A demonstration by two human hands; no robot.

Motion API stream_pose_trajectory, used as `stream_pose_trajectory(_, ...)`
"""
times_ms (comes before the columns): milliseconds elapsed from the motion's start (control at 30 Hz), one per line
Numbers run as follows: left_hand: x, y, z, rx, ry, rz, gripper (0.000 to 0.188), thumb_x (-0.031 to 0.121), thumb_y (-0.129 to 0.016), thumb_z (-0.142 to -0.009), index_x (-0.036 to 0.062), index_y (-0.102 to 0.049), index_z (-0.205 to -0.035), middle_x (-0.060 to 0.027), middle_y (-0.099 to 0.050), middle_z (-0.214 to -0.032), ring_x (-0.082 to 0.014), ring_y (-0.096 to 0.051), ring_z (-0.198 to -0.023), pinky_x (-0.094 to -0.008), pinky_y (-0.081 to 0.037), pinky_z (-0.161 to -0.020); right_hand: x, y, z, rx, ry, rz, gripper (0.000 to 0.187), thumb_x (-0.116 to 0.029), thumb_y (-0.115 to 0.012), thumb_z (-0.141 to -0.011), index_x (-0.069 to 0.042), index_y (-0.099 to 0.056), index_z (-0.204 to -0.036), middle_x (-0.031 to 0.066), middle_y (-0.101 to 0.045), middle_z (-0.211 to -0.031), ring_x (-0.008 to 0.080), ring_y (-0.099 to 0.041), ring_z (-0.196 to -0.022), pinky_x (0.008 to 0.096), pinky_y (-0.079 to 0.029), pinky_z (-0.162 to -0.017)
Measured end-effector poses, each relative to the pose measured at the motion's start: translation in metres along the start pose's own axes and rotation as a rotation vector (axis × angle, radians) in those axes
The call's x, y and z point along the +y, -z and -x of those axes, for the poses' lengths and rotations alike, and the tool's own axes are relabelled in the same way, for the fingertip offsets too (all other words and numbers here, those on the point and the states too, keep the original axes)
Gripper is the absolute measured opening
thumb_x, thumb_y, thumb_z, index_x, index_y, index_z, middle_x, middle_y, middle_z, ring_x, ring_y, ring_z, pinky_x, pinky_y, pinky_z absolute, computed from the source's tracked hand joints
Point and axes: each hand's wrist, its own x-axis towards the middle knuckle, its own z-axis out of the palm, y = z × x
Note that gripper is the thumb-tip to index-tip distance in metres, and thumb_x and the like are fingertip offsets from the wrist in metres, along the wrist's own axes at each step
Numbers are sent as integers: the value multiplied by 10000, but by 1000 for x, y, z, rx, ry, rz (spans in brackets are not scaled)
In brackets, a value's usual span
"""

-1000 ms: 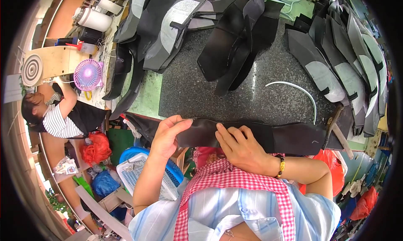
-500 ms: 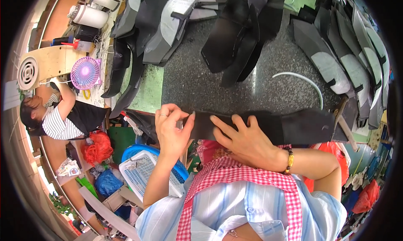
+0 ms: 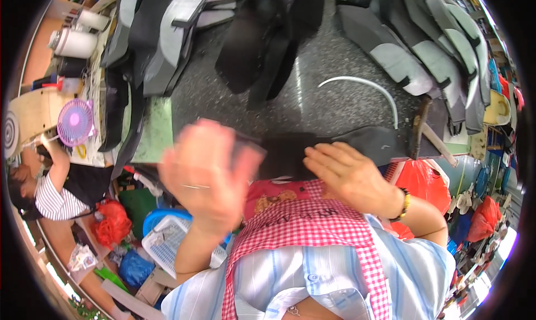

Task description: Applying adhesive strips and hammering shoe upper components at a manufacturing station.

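Note:
A long black flat piece point(image 3: 287, 152), leather-like in look, lies along the near edge of the dark speckled tabletop point(image 3: 318, 66). My right hand point(image 3: 354, 177) rests on its near side, fingers stretched out and lying close together. At its left end is my left hand point(image 3: 206, 172), raised and smeared by motion. Its fingers are too blurred to show whether they hold the piece. Beyond the hands, more black pieces point(image 3: 251, 41) are heaped on the tabletop. A thin white curved strip point(image 3: 365, 85) lies to the right of them.
Black pieces with grey patches are stacked at far left point(image 3: 181, 18) and far right point(image 3: 396, 63). A wooden-handled tool point(image 3: 438, 144) stands by the table's right edge. A purple fan point(image 3: 75, 122) and a person in a striped shirt point(image 3: 53, 200) are at left. A white basket point(image 3: 167, 242) sits below.
The view has shifted right. My left hand has gone from a pinch at the piece's edge to a raised, blurred position. My right hand's fingers have straightened and come together on the piece.

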Motion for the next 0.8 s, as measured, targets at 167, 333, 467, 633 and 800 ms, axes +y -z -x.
stream_pose_trajectory(167,19,-34,34,-478,-465,244,382,188,-643,-744,-28,-676,-1057,-116,-652,-1110,-269,-610,-1059,-444,-477,-958,5,-17,-1,129,66,-96,457,-124,-578,-790,35,-598,-1218,156,-598,-1297,283,-562,-1230,393,-454,-1053)
stream_pose_trajectory(333,22,-42,25,-392,-590,350,333,132,-596,-736,-49,-682,-1002,-159,-657,-1045,-281,-626,-994,-401,-514,-908,22,-27,7,153,95,-98,572,-162,-679,-740,-14,-580,-1283,128,-554,-1383,264,-533,-1285,407,-442,-1070)
stream_pose_trajectory(467,29,-32,29,-431,-652,169,374,134,-614,-714,-24,-682,-1046,-145,-667,-1052,-284,-644,-978,-383,-545,-862,60,-5,35,44,63,-2,555,-195,-684,-773,-84,-590,-1309,95,-539,-1418,260,-520,-1305,419,-420,-1075)
stream_pose_trajectory(633,17,-48,34,-293,-489,497,323,127,-673,-710,-27,-683,-994,-144,-673,-982,-264,-669,-907,-401,-566,-814,54,15,49,92,-150,-84,645,-219,-733,-750,-20,-553,-1337,149,-567,-1378,314,-506,-1308,459,-361,-1100)
stream_pose_trajectory(800,-68,13,-5,179,-31,121,165,-18,-660,-768,-27,-697,-929,-131,-698,-861,-285,-677,-793,-403,-549,-714,72,5,80,654,-367,-100,465,8,-586,-784,52,-567,-1247,224,-597,-1276,405,-553,-1184,504,-365,-1075)
